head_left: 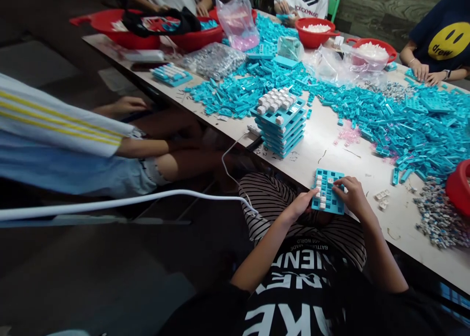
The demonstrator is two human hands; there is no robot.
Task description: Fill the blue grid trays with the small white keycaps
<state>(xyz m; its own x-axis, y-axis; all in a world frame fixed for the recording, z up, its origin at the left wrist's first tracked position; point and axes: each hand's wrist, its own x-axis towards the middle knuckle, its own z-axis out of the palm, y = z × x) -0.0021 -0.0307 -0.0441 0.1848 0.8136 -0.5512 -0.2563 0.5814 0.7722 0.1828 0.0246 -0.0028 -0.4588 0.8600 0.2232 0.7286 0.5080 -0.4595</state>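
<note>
A blue grid tray (333,205) lies at the table's near edge, with several white keycap-like pieces (322,199) in its left columns and one near its upper middle. My left hand (301,204) holds the tray's left side, its fingertips against the white pieces. At the right side of the tray is my right hand (350,191), fingers bent together over the grid beside a white piece; whether something is pinched there is too small to tell. Beyond them stands a stack of blue trays (282,135), the top one bearing many white pieces (276,100).
Piles of blue parts (407,125) spread over the table (323,150). Small grey parts (440,218) and a red bowl (460,187) are at the right. Red bowls (317,32) and plastic bags (238,23) stand farther back. A white cable (147,197) crosses at left. Other people sit around.
</note>
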